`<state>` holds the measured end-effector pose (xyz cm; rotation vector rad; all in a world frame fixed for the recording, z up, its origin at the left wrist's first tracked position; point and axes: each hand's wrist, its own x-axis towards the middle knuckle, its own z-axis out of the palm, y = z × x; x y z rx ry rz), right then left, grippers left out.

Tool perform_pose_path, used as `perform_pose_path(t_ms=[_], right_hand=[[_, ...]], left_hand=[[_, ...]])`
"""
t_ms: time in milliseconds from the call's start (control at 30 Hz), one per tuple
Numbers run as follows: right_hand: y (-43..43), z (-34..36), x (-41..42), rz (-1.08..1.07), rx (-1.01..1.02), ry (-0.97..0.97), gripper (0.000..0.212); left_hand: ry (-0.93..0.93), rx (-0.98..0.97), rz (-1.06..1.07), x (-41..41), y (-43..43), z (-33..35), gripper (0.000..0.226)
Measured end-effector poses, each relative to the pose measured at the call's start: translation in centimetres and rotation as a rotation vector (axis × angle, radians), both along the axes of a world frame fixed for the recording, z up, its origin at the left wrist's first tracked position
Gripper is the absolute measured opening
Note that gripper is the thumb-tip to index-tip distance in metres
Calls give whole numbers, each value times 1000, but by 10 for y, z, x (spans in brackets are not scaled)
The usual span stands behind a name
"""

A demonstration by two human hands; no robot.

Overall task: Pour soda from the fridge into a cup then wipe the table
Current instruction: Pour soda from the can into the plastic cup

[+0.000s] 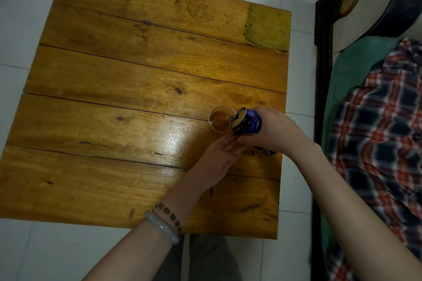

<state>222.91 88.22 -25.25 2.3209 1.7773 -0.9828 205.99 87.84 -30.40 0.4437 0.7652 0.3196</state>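
right hand (271, 130): wrapped round a blue soda can (246, 124), fingers closed on its body
soda can: tipped on its side, open top facing left, mouth over the cup's right rim
cup (220, 121): small, pale, upright on the tabletop near the right edge, part filled with brown fizzy liquid
left hand (219, 157): fingers stretched out toward the cup base and the can's underside, loosely open; cannot tell if they touch the cup
second blue object (266, 150): part hidden under right wrist, looks like another can, cannot tell
tabletop (127, 89): wooden planks, glossy glare patch left of the hands
cloth (267, 27): yellow-green woven square, flat at far right corner, well apart from cup
left wrist: pale bangle (163, 227) plus beaded bracelet (169, 214)
floor (20, 29): white tiles
right side: plaid shirt (379, 134) lying on green bedding
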Motion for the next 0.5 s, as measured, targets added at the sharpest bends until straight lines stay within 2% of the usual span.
perform_pose_path(t_ms=[500], right_hand=[[0, 1, -1, -2, 0, -13, 59]], left_hand=[[30, -14, -3, 0, 0, 1, 67]])
